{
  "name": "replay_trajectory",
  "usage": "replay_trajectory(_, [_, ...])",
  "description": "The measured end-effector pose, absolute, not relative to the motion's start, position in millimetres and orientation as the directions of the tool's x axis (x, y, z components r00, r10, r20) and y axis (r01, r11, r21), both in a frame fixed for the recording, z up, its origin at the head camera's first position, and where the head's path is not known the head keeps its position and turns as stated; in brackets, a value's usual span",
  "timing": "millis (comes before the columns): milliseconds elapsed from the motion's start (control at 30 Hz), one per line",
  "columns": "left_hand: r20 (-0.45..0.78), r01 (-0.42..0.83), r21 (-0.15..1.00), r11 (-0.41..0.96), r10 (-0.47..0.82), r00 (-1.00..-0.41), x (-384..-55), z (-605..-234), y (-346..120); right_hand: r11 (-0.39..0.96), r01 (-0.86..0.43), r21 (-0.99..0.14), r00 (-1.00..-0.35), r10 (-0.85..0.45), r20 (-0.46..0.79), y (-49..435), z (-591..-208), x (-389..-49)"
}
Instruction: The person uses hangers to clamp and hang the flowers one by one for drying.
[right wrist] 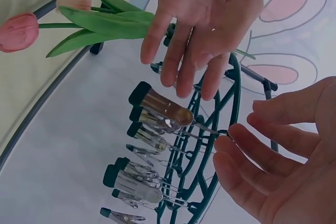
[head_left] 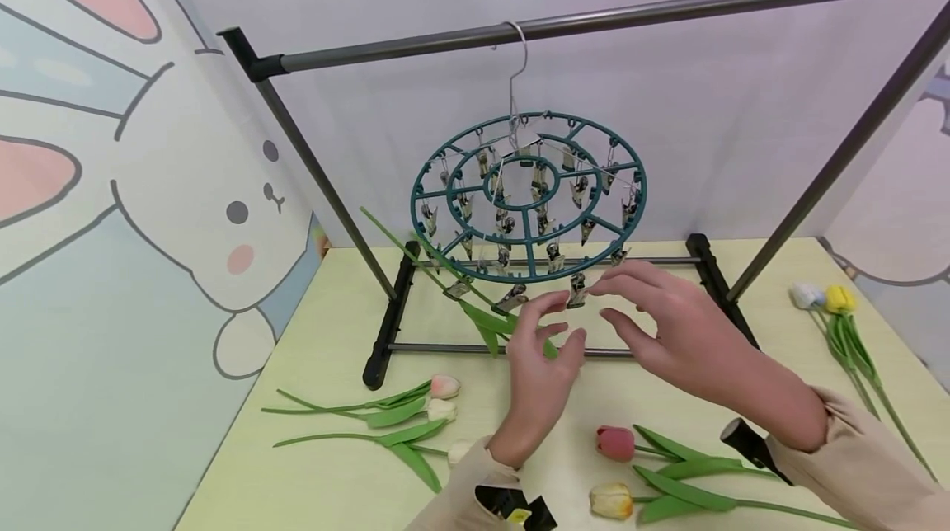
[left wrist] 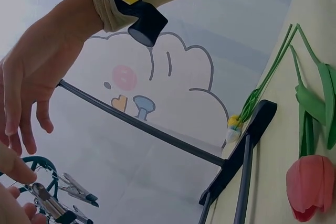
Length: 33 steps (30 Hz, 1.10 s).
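Observation:
A round teal clip hanger (head_left: 529, 261) hangs by its hook from the rack's bar, with several metal clips around its rings. One front clip (head_left: 577, 290) hangs between my two hands. My left hand (head_left: 538, 374) is raised just below it, thumb and index finger apart, index fingertip close beside the clip. From the other side my right hand (head_left: 683, 337) reaches in, fingers bent loosely, fingertips right by the clip's top in the head view. Clipped tulips hang at the hanger's left; the right wrist view shows a pink tulip (right wrist: 19, 31) and a peach tulip (right wrist: 73, 1) there.
The metal rack (head_left: 609, 13) stands on the pale table (head_left: 312, 465). Several pale tulips (head_left: 441, 410) lie at the left. A red tulip (head_left: 615, 443) and a yellowish tulip (head_left: 612, 501) lie in front; yellow and white-blue tulips (head_left: 840, 298) lie far right.

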<state>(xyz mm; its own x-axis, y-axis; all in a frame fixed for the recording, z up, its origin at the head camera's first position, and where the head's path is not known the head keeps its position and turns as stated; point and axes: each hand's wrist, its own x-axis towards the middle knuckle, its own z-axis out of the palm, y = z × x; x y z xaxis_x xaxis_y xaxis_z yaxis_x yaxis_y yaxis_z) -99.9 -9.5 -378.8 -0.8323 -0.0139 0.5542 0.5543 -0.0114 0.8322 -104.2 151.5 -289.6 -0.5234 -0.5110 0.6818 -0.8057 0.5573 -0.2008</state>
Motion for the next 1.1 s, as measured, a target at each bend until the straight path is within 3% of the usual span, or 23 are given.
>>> replay_trajectory(267, [0.555,0.554,0.832,0.041,-0.055,-0.83,-108,-380,-12,0.577,-0.799,-0.17,-0.521,-0.522,0.676,159,-288,-101])
replay_trajectory(500, [0.494,0.494,0.869,0.023,-0.072,-0.866,-112,-380,-12,0.557,-0.815,-0.16,-0.501,-0.538,0.678,166,-290,-98])
replay_trajectory(800, [0.529,0.536,0.844,-0.041,-0.111,-0.841,-115,-376,-16,0.576,-0.802,-0.157,-0.52,-0.544,0.658,173,-293,-96])
replay_trajectory(1100, [0.555,0.561,0.828,-0.01,-0.127,-0.822,-117,-373,-19,0.595,-0.788,-0.159,-0.542,-0.548,0.637,185,-300,-96])
